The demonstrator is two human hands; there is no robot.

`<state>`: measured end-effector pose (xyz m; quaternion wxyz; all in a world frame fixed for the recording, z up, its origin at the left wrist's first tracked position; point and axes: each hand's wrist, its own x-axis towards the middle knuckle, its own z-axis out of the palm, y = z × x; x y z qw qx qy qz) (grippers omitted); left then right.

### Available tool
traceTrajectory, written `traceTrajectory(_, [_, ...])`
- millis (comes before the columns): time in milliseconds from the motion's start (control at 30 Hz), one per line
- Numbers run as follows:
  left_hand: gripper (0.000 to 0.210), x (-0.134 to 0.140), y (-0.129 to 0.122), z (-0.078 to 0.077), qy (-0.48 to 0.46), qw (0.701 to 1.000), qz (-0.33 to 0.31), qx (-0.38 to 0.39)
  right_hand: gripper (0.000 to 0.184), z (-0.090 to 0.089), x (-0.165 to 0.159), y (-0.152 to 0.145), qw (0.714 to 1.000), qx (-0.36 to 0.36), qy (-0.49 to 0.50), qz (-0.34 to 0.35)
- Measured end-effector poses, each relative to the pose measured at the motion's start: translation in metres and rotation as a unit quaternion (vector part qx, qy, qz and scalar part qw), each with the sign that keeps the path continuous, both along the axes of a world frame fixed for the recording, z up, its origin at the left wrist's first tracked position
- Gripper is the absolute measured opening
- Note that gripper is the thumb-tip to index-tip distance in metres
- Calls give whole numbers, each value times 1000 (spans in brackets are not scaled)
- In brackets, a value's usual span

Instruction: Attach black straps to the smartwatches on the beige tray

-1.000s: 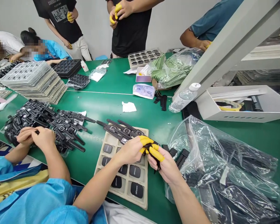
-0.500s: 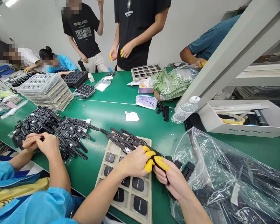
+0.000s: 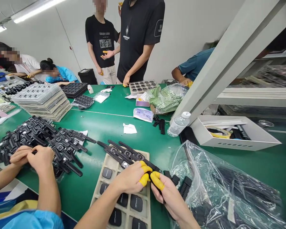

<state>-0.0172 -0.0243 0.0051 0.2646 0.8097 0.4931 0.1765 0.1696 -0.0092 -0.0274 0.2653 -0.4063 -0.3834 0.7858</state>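
Note:
My left hand (image 3: 131, 178) and my right hand (image 3: 168, 197) meet over the right edge of a beige tray (image 3: 114, 165). Both wear yellow finger cots, and together they pinch a small black watch strap piece (image 3: 153, 181) between the fingertips. The tray holds dark square watch bodies (image 3: 136, 203) in its pockets. A few assembled black watches (image 3: 124, 154) lie across the tray's far end. Loose black strap pieces (image 3: 186, 183) lie just right of my hands, at the mouth of a clear plastic bag (image 3: 224, 190) full of black parts.
A co-worker's hands (image 3: 32, 157) at the left work beside a pile of black watches (image 3: 43, 140). Stacked trays (image 3: 41, 98), a water bottle (image 3: 178, 123), a white box (image 3: 231, 135) and green packets (image 3: 166, 97) sit on the green table (image 3: 105, 121). Several people stand or sit at the far side.
The camera has tilted upward, so the table and hands sit lower in view. My hands stay together on the strap piece. The standing people have shifted their arms.

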Motion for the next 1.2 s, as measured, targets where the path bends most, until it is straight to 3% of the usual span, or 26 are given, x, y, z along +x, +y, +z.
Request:
traceTrajectory(200, [45,-3,0,0,-74,997,21,-14,66,-1,-3,1,998,-27,51,-22])
traceTrajectory(367, [39,3,-2,1,14,999,31,-9,66,-6,-2,3,995,-61,70,-30])
traceTrajectory(500, [30,3,-3,-2,62,998,27,-6,68,-7,-4,1,999,-37,27,-12])
traceTrajectory(633, [40,-5,-2,-1,-52,997,37,-39,67,-3,-5,0,1000,15,14,-15])
traceTrajectory(767, [38,-1,0,-7,-203,971,111,-59,60,-6,-4,0,997,53,29,-45])
traceTrajectory(833, [21,7,1,-15,-289,944,153,-30,60,-10,-4,-2,997,59,41,-40])
traceTrajectory(900, [21,15,2,-22,-392,900,187,-34,64,-13,-4,-3,998,45,44,-13])
traceTrajectory(1033, [51,12,12,-22,-556,764,309,-105,67,-10,5,1,996,-1,4,88])
traceTrajectory(1133, [60,-6,22,-15,-602,667,438,-15,64,-3,15,8,990,-9,-43,137])
traceTrajectory(1167, [61,-11,24,-13,-603,654,456,2,64,-1,16,10,991,5,-50,124])
traceTrajectory(1200, [62,-14,25,-13,-596,660,457,-6,63,1,17,11,994,24,-49,99])
